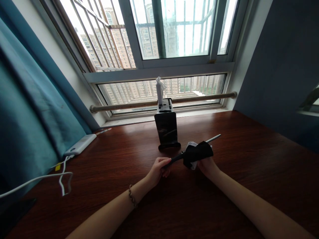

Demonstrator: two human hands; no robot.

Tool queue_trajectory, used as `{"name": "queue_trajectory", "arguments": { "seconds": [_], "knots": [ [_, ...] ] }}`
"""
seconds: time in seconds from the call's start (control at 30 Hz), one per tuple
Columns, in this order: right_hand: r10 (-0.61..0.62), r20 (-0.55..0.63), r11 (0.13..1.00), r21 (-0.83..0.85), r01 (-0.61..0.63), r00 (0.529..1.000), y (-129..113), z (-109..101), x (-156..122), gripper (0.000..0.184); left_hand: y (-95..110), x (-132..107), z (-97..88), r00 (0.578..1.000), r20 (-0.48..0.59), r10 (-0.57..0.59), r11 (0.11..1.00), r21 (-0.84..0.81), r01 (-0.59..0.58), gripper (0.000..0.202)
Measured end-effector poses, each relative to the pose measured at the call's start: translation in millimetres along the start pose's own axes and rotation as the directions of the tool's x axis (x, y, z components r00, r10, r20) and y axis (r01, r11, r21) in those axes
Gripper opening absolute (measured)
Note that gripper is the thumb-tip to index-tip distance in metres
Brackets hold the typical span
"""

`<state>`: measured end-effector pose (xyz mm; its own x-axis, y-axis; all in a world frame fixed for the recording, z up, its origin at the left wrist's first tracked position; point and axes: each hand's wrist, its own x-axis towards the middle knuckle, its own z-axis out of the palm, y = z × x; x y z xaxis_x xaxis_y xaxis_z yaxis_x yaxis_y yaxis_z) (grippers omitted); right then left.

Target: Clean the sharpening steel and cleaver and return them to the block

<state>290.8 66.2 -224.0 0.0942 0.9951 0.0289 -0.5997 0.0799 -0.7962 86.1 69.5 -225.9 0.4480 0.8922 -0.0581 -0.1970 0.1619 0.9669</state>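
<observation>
Here, the left hand (pixel 159 170) grips the black handle of a long metal tool (pixel 214 137) above the near table (pixel 249 166), the right hand (pixel 207 165) pinches a black cloth (pixel 198 152) around it, and the black block (pixel 166 127) just beyond holds 1 white thing (pixel 159 89).

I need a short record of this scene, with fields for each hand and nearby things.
left hand: grips a slim metal tool by its black handle
right hand: holds a dark cloth around the tool's shaft
behind: upright black block, white tissue at its top
far left: white power bank with cable
surface: dark wooden table
</observation>
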Motion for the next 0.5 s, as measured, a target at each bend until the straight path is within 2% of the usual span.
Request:
{"name": "queue_trajectory", "arguments": {
  "seconds": [0.07, 0.17, 0.23, 0.33, 0.4, 0.5],
  "knots": [
    [0.005, -0.050, 0.999, 0.044, -0.002, 0.999, -6.8, -7.9, 9.3, 0.022, 1.0, 0.1, 0.6, 1.000, -0.024, 0.003, 1.000, -0.023, -0.003, 0.035],
    [-0.063, -0.197, 0.989, 0.118, 0.087, 0.978, -22.3, -26.0, 28.1, 0.023, 2.0, 0.1, 0.5, 0.999, -0.045, 0.002, 1.000, -0.030, -0.003, 0.035],
    [-0.110, -0.331, 0.974, 0.152, 0.168, 0.937, -33.7, -40.4, 40.4, 0.019, 2.2, -0.4, -0.1, 0.999, -0.042, 0.007, 1.000, -0.016, -0.008, 0.036],
    [-0.120, -0.505, 0.956, 0.173, 0.236, 0.855, -46.8, -60.1, 53.8, 0.013, 1.9, -1.7, -0.3, 1.000, -0.020, 0.001, 1.000, 0.012, -0.001, 0.035],
    [-0.118, -0.563, 0.951, 0.172, 0.255, 0.818, -51.2, -69.2, 58.7, 0.013, 1.2, -2.3, 0.1, 1.000, -0.005, -0.004, 0.999, 0.033, 0.004, 0.035],
    [-0.124, -0.584, 0.952, 0.157, 0.261, 0.802, -52.4, -76.6, 62.2, 0.013, 1.2, -1.4, 0.8, 1.000, -0.017, 0.000, 0.998, 0.070, 0.002, 0.040]
  ]
}}
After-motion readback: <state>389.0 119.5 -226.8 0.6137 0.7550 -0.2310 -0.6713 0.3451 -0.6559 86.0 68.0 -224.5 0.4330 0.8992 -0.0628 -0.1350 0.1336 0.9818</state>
